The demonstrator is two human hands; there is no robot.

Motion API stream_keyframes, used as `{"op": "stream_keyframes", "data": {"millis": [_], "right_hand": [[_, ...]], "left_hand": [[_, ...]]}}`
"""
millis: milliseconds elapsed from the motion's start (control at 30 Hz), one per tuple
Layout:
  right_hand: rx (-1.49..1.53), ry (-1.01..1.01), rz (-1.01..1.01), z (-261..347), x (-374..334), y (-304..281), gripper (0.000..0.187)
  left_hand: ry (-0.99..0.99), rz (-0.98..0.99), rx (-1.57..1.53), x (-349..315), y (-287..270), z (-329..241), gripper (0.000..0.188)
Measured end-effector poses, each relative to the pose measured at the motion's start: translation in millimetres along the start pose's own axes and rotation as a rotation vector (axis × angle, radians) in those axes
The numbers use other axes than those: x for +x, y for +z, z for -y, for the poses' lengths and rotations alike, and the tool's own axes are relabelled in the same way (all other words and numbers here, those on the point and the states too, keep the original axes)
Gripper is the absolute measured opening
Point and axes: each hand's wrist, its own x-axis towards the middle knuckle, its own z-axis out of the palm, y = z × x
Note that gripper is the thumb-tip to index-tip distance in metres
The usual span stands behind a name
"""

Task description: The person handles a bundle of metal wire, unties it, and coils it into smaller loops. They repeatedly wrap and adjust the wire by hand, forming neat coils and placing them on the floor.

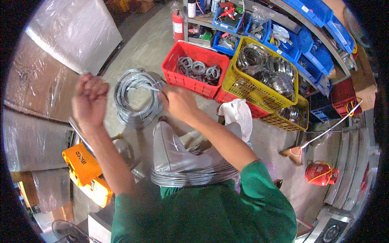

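A coil of grey metal wire (124, 115) stands in front of me over the concrete floor, with a strand or band crossing its right side. My right hand (178, 104) is closed on the coil's right edge. Left of the coil and apart from it, my left hand (91, 99) is raised with its fingers curled in. Motion blurs it, and whatever it may hold cannot be made out. Another bundle of wire (194, 177) lies across my lap, over light grey trousers (170, 152).
Ahead stand a red crate (192, 87) of small wire rings and a yellow crate (259, 92) of shiny metal coils. Blue bins (287, 42) fill the shelf behind. Wrapped boxes (40, 81) and an orange case (83, 162) are left; a broom (293, 154) and red gas cylinder (320, 173) are right.
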Motion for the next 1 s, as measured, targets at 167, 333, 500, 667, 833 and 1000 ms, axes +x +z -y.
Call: {"op": "stream_keyframes", "data": {"millis": [167,333,500,667,833,1000], "right_hand": [[0.146,0.076,-0.265,-34.6,73.4,-33.2,0.032],[0.263,-0.285,-0.583,-7.7,146.0,-117.7,0.038],[0.143,-0.389,-0.653,53.9,184.6,-215.0,0.032],[-0.081,-0.479,-0.514,119.2,178.1,-272.2,0.033],[-0.120,-0.215,0.239,81.1,128.8,-251.3,0.039],[0.031,0.141,0.555,5.5,3.4,-137.7,0.029]], "left_hand": [[-0.032,0.338,0.085,-34.6,43.0,-83.2,0.030],[0.150,0.424,0.143,-86.2,65.3,-111.9,0.033],[0.337,0.505,0.216,-121.5,73.6,-145.2,0.021],[0.374,0.475,0.052,-136.2,87.7,-168.2,0.046],[0.241,0.437,0.123,-119.2,81.9,-125.3,0.016],[0.057,0.022,0.453,-79.8,46.5,25.5,0.028]]}}
